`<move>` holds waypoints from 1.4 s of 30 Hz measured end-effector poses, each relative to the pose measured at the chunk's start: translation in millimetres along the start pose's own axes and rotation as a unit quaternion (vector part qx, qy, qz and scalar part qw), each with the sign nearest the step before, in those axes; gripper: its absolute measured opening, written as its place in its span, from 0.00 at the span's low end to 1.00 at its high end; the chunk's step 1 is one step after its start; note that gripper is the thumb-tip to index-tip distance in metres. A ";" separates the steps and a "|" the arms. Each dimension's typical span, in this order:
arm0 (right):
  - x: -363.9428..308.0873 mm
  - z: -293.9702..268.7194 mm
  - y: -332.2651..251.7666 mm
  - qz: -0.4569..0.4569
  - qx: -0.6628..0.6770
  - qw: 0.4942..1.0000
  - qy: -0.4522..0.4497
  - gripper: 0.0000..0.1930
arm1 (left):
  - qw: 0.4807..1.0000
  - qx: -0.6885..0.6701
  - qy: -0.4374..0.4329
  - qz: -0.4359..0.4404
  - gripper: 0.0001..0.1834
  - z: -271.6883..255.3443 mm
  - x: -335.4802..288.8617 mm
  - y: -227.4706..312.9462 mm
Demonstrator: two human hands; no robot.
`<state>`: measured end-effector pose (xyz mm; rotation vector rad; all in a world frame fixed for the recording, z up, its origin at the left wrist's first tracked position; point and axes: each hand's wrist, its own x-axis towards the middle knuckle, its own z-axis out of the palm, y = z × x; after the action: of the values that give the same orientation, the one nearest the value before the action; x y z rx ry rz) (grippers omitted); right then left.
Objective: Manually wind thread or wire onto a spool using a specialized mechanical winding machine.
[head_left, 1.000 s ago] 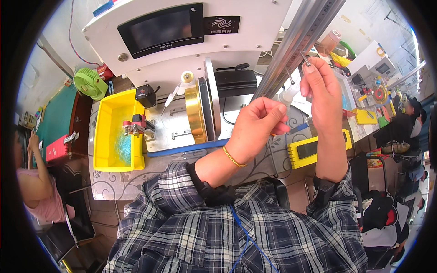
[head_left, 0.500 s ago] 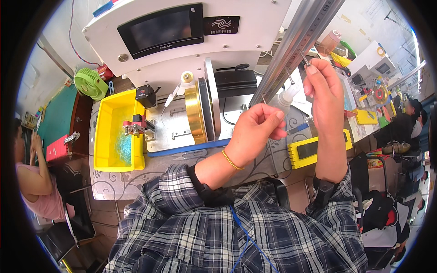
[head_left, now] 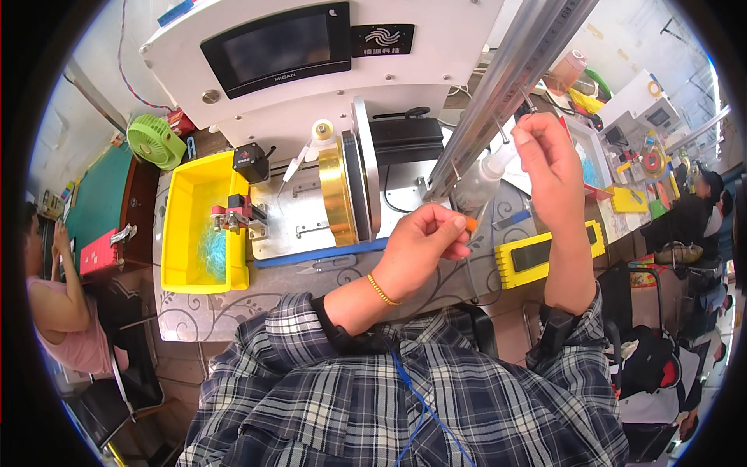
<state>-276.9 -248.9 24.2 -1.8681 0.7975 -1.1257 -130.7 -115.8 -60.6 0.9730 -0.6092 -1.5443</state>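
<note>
My left hand (head_left: pixel 426 243) is closed in a pinch in front of the gold drum (head_left: pixel 334 191), with a small orange piece (head_left: pixel 471 223) at its fingertips. What kind of piece it is I cannot make out. Up and to the right, my right hand (head_left: pixel 552 163) has thumb and forefinger together close to a metal peg (head_left: pixel 504 134) on the slanted metal rail (head_left: pixel 506 74). Whatever those fingers hold is too small or hidden. Behind the hands stands a translucent squeeze bottle (head_left: pixel 481 180) with a white top.
A yellow bin (head_left: pixel 180 233) with blue-green thread scraps stands left of the machine plate. The white machine housing (head_left: pixel 311 97) with its screen rises behind. A yellow tray (head_left: pixel 517 257) lies to the right. One person (head_left: pixel 62 311) sits far left; others are far right.
My right hand has come down from the upper peg, which now shows bare. My left hand has shifted slightly left and down, and an orange piece now shows at its fingertips.
</note>
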 end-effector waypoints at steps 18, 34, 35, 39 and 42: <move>-88.2 38.5 34.5 0.215 0.433 0.874 -0.045 0.10 | 0.985 0.047 -0.019 -0.164 0.12 -46.4 -44.0 14.0; -56.3 131.1 55.5 0.181 0.233 0.949 -0.108 0.08 | 0.957 0.143 0.141 0.207 0.18 -83.1 -56.9 71.3; -54.2 136.0 52.8 0.168 0.240 0.950 -0.110 0.07 | 0.972 0.140 0.104 0.158 0.18 -89.4 -50.5 72.7; -36.6 143.8 39.5 0.097 0.187 0.969 -0.131 0.07 | 0.973 0.201 -0.001 0.115 0.17 -106.3 -36.9 83.6; -25.5 148.6 43.9 0.120 0.243 0.950 -0.153 0.08 | 0.970 0.221 0.020 0.097 0.16 -107.7 -30.3 86.3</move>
<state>-157.3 -203.5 -67.0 -1.4377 0.4950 -0.7660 6.6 -90.4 -38.7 1.2337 -1.0174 -1.2347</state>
